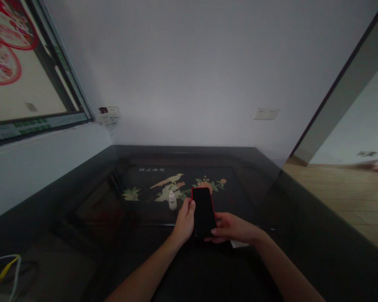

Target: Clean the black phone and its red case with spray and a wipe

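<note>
Between my two hands is a smartphone (203, 212) in a red case, its dark screen facing me and its top tilted away. My left hand (185, 219) grips the phone's left edge, thumb along the side. At the lower right corner, my right hand (229, 227) holds it too, with the thumb at the front edge and fingers reaching behind. Just left of the phone, a small clear bottle (172, 201) with a white cap stands upright on the table. Part of a white sheet or cloth (238, 243) shows beneath my right wrist; the rest is hidden.
The glossy black table (189, 272) carries a bird-and-flower picture (170, 184). A white cable (17, 272) with a yellow tag lies at the lower left. Wall sockets (266, 113) sit behind, and a window (28, 71) is at the left.
</note>
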Demonstrator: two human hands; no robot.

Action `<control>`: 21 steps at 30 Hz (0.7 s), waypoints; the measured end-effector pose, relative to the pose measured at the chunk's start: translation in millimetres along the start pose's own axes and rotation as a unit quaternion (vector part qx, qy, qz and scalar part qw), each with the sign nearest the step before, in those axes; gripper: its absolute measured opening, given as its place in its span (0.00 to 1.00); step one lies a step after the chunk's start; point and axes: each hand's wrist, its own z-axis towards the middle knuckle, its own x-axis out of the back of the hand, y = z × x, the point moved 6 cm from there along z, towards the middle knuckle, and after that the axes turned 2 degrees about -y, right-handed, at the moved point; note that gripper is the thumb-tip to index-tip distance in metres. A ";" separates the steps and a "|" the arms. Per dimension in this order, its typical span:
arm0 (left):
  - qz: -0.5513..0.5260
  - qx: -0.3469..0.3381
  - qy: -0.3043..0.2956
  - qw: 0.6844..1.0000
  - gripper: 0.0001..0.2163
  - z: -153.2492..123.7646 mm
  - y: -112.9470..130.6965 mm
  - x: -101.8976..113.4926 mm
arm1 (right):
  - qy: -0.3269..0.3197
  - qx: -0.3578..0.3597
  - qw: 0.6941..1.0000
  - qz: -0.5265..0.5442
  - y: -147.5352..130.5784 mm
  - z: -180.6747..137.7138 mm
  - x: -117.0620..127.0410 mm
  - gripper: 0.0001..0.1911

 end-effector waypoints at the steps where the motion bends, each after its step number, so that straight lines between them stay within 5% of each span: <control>1: -0.014 0.003 0.004 1.000 0.19 0.6 -0.3 0.2 | 0.003 0.001 1.000 -0.004 0.7 0.4 1.3 0.35; 8: -0.088 0.012 0.017 0.996 0.19 2.2 19.2 0.5 | -0.023 -0.009 0.999 -0.037 3.7 -2.6 -2.9 0.34; 12: -0.016 -0.028 0.059 0.998 0.17 4.0 36.5 10.5 | -0.041 -0.034 0.997 -0.052 8.4 -5.3 -9.0 0.34; 21: 0.027 -0.042 0.028 0.998 0.14 2.0 39.0 7.3 | -0.117 -0.042 0.991 -0.043 5.1 -10.3 -21.7 0.37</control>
